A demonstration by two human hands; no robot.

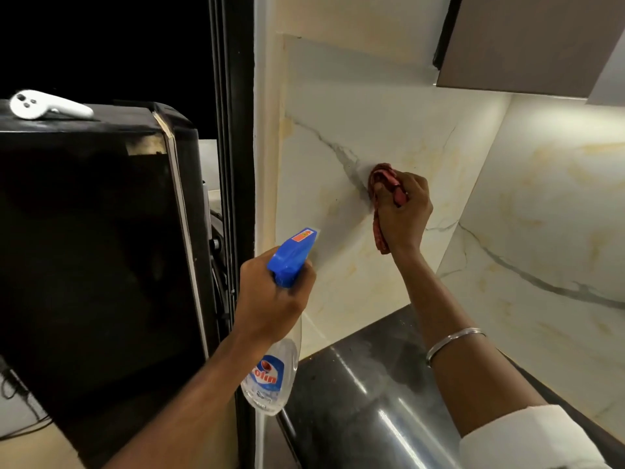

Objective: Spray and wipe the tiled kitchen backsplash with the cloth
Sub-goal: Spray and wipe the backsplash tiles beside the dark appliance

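The pale marble-look backsplash [389, 106] fills the upper middle and right, its tiles veined in grey and yellow, meeting at an inner corner on the right. A tall black appliance [91, 248] stands at the left, beyond a dark vertical frame. Below the tiles lies the dark polished desk [358, 384], its back edge running along the foot of the wall and its surface catching bright streaks of light. A brown wall cabinet [531, 42] hangs at the upper right, with light glowing beneath it.

The right hand [402, 211] is closed around a bunched red cloth [384, 184] and presses it flat against the tile, right on a grey vein, well above the desk's back edge; a tail of the cloth hangs down beside the wrist. A silver bangle [453, 343] circles that forearm, and a white sleeve shows near the elbow.

The left hand [270, 299] grips the neck of a clear spray bottle [270, 377] with a blue label, its blue trigger head [294, 255] pointing up toward the wall, near but apart from the tile.

A small white controller [47, 106] lies on top of the black appliance.
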